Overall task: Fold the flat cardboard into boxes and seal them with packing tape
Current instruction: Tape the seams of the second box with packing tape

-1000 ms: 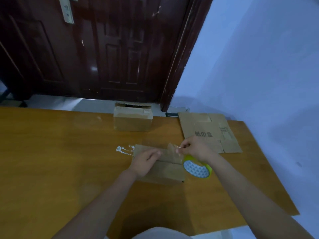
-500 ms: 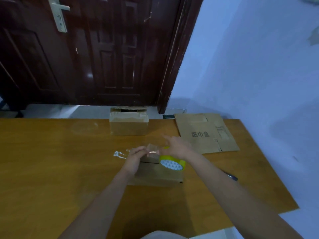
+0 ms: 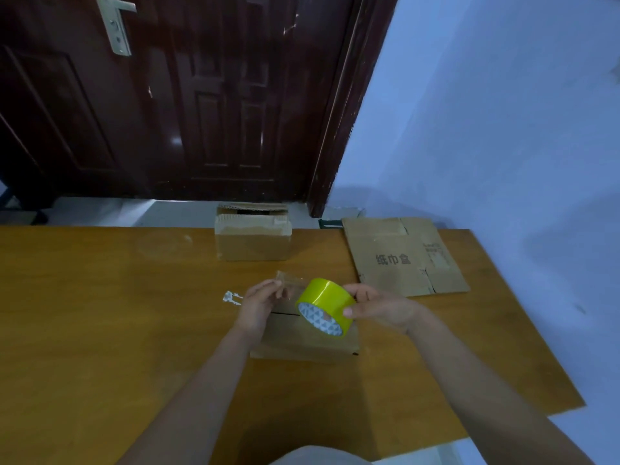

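Right hand (image 3: 379,305) curled round a yellow tape roll (image 3: 324,305), held raised over a folded box (image 3: 303,340) on the wooden table (image 3: 100,330). Left hand (image 3: 260,305) pinched the pulled-out clear strip of tape (image 3: 289,281) between thumb and fingertips. Farther back, a second box (image 3: 253,241) at the table's far edge; to its right, flat cardboard (image 3: 404,256) lying printed side up.

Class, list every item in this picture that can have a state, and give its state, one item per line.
tape roll: lifted above the near box, gripped by right hand
tape strip: pulled out, pinched by left hand
near box: folded, on table
far box: folded, taped
flat cardboard: unfolded, lying flat
door: closed
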Demonstrator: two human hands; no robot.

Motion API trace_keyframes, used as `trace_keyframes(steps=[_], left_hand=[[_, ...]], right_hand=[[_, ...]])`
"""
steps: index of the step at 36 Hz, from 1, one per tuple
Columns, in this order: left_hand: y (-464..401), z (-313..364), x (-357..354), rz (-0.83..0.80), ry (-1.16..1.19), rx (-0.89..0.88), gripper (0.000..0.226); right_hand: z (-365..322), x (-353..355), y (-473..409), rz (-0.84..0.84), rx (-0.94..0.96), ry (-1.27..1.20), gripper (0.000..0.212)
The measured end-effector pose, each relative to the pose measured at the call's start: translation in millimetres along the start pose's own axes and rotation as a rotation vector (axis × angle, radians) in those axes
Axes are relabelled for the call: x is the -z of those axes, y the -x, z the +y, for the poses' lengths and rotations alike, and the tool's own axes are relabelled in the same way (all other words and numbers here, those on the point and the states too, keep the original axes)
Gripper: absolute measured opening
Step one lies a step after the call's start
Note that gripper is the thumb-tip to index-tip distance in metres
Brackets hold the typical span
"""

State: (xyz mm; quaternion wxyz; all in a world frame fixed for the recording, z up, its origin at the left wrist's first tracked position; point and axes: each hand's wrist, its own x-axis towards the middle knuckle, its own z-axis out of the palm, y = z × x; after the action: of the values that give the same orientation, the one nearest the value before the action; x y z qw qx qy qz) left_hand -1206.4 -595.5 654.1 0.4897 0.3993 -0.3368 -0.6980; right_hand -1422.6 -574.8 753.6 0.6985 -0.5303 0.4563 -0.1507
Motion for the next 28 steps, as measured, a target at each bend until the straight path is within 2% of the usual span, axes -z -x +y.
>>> trace_keyframes(steps=[2,10,12,16,18,21,23,25,26,28], left_hand=[[-0.2,0.0,-1.1,0.009,-0.009,0.007,0.034],[-1.8,-3.5,-2.6,0.0,-0.04,0.025,0.033],[-1.7,-4.5,-3.9,-0.004,-0.055,0.018,0.032],[-5.0,-7.9,4.2,0.066,-0.006,0.052,0.026],[-4.4,-8.4,2.6,0.083,-0.009,0.065,0.023],[-2.5,-5.4,-1.0,0.108,-0.008,0.086,0.018],[-3.4,-4.9,-0.5,0.116,-0.007,0.09,0.019],[-2.6,-4.7,-0.8,0.121,-0.001,0.088,0.021],[-2.1,-4.1,-0.6,0.126,0.014,0.081,0.025],[-2.3,-2.0,1.6,0.136,0.077,0.053,0.04]], right_hand=[[-1.8,-2.8,1.5,-0.018,0.011,0.013,0.063],[-14.6,14.6,12.6,0.057,0.036,0.135,0.039],[-17.0,19.8,16.1,0.041,-0.01,0.181,0.03],[-22.6,28.9,22.7,0.052,-0.144,0.344,0.031],[-25.0,33.7,24.6,0.115,-0.208,0.477,0.019],[-23.8,40.5,19.8,0.261,-0.358,0.783,0.044],[-23.2,39.5,14.9,0.311,-0.539,0.97,0.043],[-23.6,35.9,12.6,0.339,-0.659,1.048,0.049],[-24.6,35.5,12.9,0.339,-0.654,1.044,0.051],[-26.3,38.6,16.1,0.334,-0.509,0.957,0.053]])
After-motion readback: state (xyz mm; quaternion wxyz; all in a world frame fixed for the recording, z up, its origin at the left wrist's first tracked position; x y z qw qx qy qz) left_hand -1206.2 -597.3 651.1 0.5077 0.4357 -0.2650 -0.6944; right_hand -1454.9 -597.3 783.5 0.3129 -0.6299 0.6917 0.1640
